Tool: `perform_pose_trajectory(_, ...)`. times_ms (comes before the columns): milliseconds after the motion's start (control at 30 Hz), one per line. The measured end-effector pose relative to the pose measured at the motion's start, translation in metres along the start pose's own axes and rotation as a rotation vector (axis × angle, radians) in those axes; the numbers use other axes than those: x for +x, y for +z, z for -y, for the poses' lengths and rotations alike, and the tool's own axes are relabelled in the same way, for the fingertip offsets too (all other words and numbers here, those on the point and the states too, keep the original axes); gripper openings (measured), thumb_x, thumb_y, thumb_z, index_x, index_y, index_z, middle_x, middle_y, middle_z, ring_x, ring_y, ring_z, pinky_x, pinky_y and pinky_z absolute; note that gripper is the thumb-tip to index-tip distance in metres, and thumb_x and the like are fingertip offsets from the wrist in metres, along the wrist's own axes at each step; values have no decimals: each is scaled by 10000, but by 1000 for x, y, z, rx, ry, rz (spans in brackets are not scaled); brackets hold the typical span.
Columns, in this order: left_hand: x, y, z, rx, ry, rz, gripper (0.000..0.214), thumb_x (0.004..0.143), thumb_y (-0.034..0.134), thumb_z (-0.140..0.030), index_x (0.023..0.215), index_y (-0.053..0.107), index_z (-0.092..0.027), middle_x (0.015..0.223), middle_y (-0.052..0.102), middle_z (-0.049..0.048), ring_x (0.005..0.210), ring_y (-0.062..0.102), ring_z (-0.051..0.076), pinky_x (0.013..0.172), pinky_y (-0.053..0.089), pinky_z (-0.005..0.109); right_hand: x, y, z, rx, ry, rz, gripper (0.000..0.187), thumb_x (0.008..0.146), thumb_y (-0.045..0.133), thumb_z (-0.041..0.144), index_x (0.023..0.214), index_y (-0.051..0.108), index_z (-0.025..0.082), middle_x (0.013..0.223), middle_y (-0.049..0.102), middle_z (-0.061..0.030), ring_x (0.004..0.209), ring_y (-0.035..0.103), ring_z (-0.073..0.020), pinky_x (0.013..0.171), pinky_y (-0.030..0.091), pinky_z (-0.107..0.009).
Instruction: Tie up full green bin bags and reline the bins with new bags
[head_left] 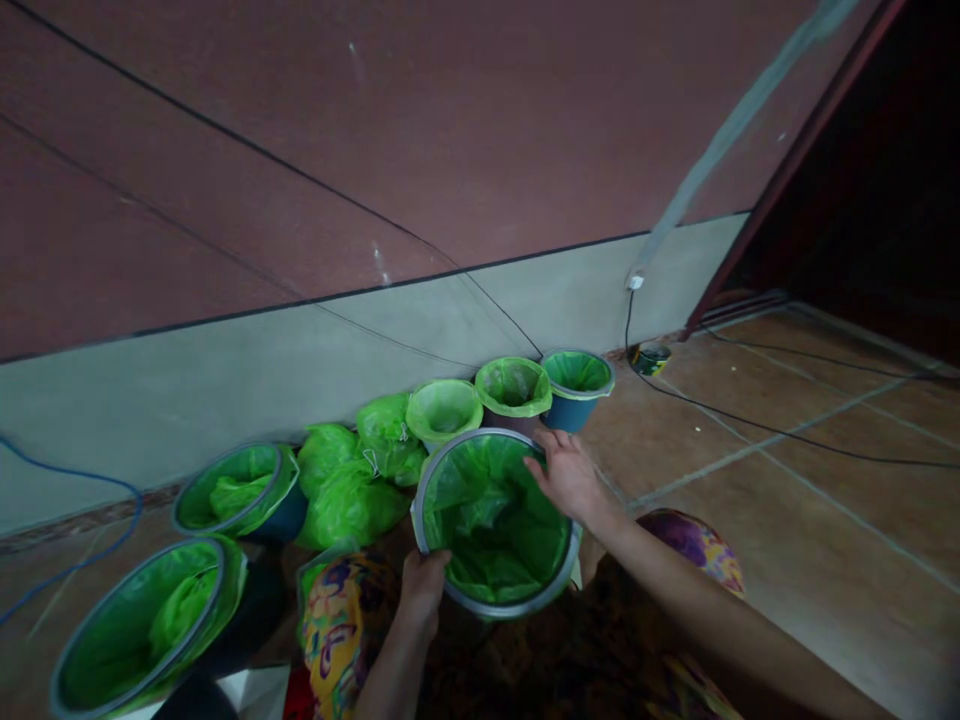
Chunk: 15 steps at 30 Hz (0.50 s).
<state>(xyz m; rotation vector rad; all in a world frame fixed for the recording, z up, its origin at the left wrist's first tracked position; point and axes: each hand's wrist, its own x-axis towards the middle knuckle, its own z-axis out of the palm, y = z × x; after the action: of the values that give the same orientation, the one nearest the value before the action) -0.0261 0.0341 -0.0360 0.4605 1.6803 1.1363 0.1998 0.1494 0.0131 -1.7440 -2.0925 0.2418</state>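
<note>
A bucket with a grey rim (427,490) and a green plastic liner (495,520) sits in front of me, tilted toward me over my patterned clothing. My left hand (424,585) grips the near left part of the rim, fingers curled over it. My right hand (570,475) rests on the far right part of the rim, fingers pressed down on the liner's edge.
Three smaller green-lined buckets (514,390) stand in a row by the wall. Tied green bags (345,490) lie to the left, next to two larger lined buckets (135,640). Cables cross the tiled floor (787,470); a small tin (651,358) sits near the doorway.
</note>
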Motion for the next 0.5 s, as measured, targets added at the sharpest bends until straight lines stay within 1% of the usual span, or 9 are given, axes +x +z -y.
perform_pose_trajectory(100, 7, -2, -3, -45, -34, 36, 132, 664, 638, -130, 786, 680, -102, 615, 676, 53, 639, 677, 214, 626, 514, 303, 10, 5, -17, 164, 83, 188, 293, 905, 479, 290, 1100, 644, 147, 970, 693, -118, 906, 627, -229, 806, 447, -311)
perform_pose_trajectory(133, 9, -3, -5, -63, -36, 37, 140, 680, 654, -148, 810, 682, -104, 634, 687, 58, 648, 683, 216, 640, 523, 309, 11, 8, -23, 233, 99, 230, 265, 905, 470, 280, 1042, 659, 154, 923, 701, -97, 857, 636, -212, 766, 448, -292)
perform_pose_trajectory(167, 11, -5, -8, -81, -34, 36, 158, 695, 674, -171, 838, 684, -107, 657, 699, 62, 662, 688, 216, 658, 532, 314, 11, 11, -27, 295, 114, 245, 248, 901, 470, 277, 997, 666, 160, 892, 705, -82, 822, 641, -201, 733, 446, -278)
perform_pose_trajectory(267, 17, -9, -17, -124, -22, 21, 229, 723, 719, -244, 912, 686, -121, 742, 727, 76, 721, 701, 207, 705, 542, 310, 3, 22, -31, 404, 195, 180, 231, 878, 480, 290, 932, 668, 168, 829, 704, -63, 755, 645, -194, 673, 439, -267)
perform_pose_trajectory(333, 20, -13, -17, -141, -17, -6, 262, 725, 732, -280, 931, 682, -127, 810, 737, 83, 759, 704, 199, 709, 538, 298, -6, 31, -28, 431, 236, 122, 233, 868, 475, 297, 917, 665, 171, 805, 703, -65, 735, 646, -201, 664, 436, -274)
perform_pose_trajectory(400, 23, -15, -9, -150, -36, -32, 293, 718, 737, -318, 934, 679, -129, 861, 739, 87, 792, 705, 206, 701, 531, 299, -14, 41, -23, 444, 267, 71, 237, 862, 470, 296, 931, 660, 173, 817, 709, -75, 751, 652, -211, 673, 435, -282)
perform_pose_trajectory(500, 26, -10, 18, -170, -138, -66, 293, 724, 725, -318, 941, 672, -128, 887, 737, 95, 837, 705, 232, 716, 533, 334, -24, 58, -17, 443, 329, 32, 247, 853, 476, 294, 978, 644, 163, 855, 715, -97, 799, 664, -229, 696, 438, -292)
